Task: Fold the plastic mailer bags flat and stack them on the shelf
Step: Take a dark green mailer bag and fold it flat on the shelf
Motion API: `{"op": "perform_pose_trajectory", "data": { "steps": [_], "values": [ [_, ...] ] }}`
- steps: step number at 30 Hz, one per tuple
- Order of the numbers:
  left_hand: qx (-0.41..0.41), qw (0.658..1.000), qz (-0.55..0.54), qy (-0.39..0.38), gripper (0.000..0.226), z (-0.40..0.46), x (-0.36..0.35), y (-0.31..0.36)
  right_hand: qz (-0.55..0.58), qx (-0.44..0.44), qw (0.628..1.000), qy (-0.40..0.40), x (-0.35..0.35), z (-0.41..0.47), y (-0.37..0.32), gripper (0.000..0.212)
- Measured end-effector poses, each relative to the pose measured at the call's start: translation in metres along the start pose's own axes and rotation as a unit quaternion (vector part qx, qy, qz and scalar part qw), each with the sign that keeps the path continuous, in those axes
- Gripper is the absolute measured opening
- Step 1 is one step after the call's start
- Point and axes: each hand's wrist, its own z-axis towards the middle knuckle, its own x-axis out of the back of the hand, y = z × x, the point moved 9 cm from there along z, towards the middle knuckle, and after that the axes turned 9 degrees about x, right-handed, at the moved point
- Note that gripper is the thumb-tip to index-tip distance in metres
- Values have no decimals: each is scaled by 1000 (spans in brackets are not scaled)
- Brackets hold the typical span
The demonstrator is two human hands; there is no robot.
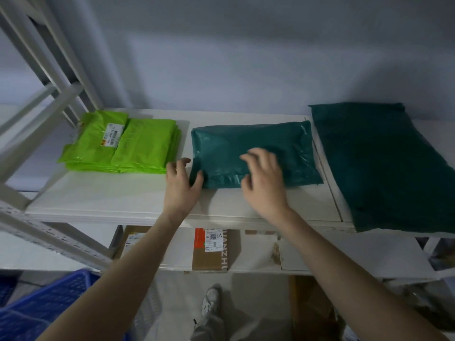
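Nearest to me, down at my left, a blue crate (44, 301) is sitting on the floor; I cannot tell what it is holding. Just beyond, on the lower board, a cardboard box (210, 252) is lying with its label up. Above that I am working on the white shelf (110, 200). My left hand (181, 184) is resting at the near left corner of the teal mailer bag (253, 148), thumb lying on the plastic and fingers loosely spread beside it, so I judge that I am steadying that corner so the slippery film is not sliding. My right hand (264, 179) is coming down on the bag's near middle, its grip loose, fingers spread and pinching nothing, probably pressing the air out and smoothing the fold flat. The bag is lying lengthwise between two neighbours: to its left a neat stack of lime green mailers (138, 148), apparently done already, and to its right, farther back, a larger dark green bag (384, 166), which looks unfolded yet.
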Motion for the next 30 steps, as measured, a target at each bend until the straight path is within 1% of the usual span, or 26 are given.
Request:
{"op": "perform_pose_trajectory", "data": {
  "steps": [2, 3, 4, 5, 8, 12, 14, 16, 21, 25, 28, 30],
  "values": [
    [-104, 991, 78, 42, 32, -10, 5, 11, -17, 74, 995, -58, -24, -5, -34, 44],
    [-150, 981, 112, 43, 33, -16, 3, 17, -25, 94, 992, -83, -34, -8, -44, 45],
    [-182, 972, 144, 27, 36, -22, -1, 20, -32, 103, 989, -105, -43, -11, -50, 45],
    [-195, 966, 171, 5, 40, -27, -6, 20, -39, 104, 986, -123, -50, -12, -52, 46],
    [-186, 951, 241, -46, 50, -35, -20, 10, -60, 104, 978, -173, -66, -16, -52, 47],
    [-154, 926, 324, -112, 56, -40, -37, -7, -68, 106, 962, -241, -83, -20, -51, 53],
    [-152, 921, 342, -109, 71, -42, -36, -4, -70, 99, 959, -256, -89, -21, -47, 52],
    [-159, 915, 357, -101, 75, -44, -38, 0, -72, 92, 957, -267, -92, -21, -42, 51],
    [-170, 906, 379, -86, 67, -47, -40, 3, -68, 81, 956, -275, -93, -23, -38, 51],
    [-171, 894, 406, -85, 70, -49, -40, 4, -59, 69, 957, -274, -91, -22, -35, 48],
    [-178, 884, 426, -71, 71, -50, -41, 13, -57, 54, 958, -276, -88, -23, -27, 45],
    [-181, 875, 445, -66, 63, -49, -43, 17, -60, 50, 957, -279, -85, -25, -22, 44]
  ]
}}
